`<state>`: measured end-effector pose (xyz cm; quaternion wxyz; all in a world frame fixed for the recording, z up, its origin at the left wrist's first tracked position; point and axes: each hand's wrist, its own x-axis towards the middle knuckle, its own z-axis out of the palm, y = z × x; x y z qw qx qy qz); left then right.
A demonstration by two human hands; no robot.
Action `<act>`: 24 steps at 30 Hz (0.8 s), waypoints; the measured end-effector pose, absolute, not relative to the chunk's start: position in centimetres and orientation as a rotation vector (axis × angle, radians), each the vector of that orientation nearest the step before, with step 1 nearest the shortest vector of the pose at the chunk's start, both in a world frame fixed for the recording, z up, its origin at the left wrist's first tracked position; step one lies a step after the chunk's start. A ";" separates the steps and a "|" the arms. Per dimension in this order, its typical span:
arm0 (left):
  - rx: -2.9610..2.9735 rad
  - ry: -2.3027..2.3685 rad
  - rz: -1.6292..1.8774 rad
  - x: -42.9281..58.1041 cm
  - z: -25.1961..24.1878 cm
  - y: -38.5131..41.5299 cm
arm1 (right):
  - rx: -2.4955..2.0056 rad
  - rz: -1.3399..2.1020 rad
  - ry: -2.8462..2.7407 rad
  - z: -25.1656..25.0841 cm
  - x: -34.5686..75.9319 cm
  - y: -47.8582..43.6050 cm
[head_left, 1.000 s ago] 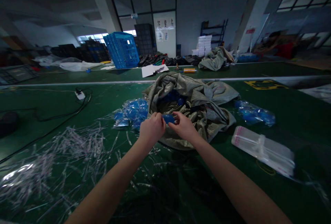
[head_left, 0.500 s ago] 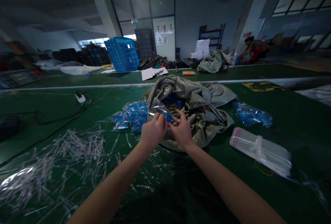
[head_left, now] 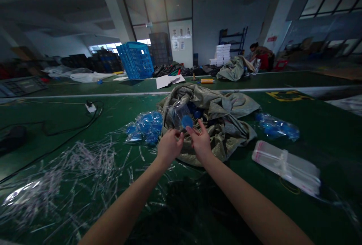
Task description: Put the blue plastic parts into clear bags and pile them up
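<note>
My right hand pinches a small clear plastic bag by its lower end, with a round blue piece inside it. Just to the left, my left hand is closed, thumb against fingers; what it holds, if anything, I cannot make out. Both hands are over the front of a grey-green woven sack, whose open mouth shows dark blue round pieces. Left of the sack lies a pile of bagged blue pieces.
Peeled clear strips litter the green table's left side. At right lie a banded stack of clear bags and more bagged blue pieces. A power socket with cables, a blue crate and another person are farther off.
My hands have come apart a little. The left has drawn off the bag, while the right keeps hold and the bag now stands more upright. The person behind has shifted left.
</note>
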<state>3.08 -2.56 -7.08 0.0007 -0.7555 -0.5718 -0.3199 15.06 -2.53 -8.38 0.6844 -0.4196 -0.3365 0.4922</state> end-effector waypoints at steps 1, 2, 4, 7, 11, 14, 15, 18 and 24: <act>-2.422 -1.747 -1.036 3.1 -7.2 -2.5 | -0.919 1.124 -0.745 -8.4 15.0 -2.5; -2.446 -1.698 -1.050 3.2 -7.3 -2.5 | -0.903 1.143 -0.734 -8.4 15.0 -2.5; -2.436 -1.633 -1.013 3.4 -7.5 -2.7 | -0.892 1.177 -0.726 -8.3 15.0 -2.5; -2.387 -1.616 -0.872 3.7 -7.9 -3.3 | -0.929 1.172 -0.734 -8.1 15.2 -2.4; -2.402 -1.573 -0.769 3.5 -8.5 -3.5 | -0.970 1.099 -0.736 -8.0 15.6 -2.4; -2.446 -1.538 -0.796 3.4 -8.5 -3.5 | -0.919 1.019 -0.800 -8.0 15.6 -2.4; -2.463 -1.541 -0.823 3.4 -8.4 -3.5 | -0.896 0.999 -0.823 -8.0 15.6 -2.5; -2.604 -1.493 -0.958 3.3 -7.9 -3.7 | -0.843 0.993 -0.852 -7.8 15.4 -2.6; -3.033 -1.626 -1.588 0.1 -6.3 -2.2 | -0.905 0.992 -0.905 -6.5 15.9 -3.0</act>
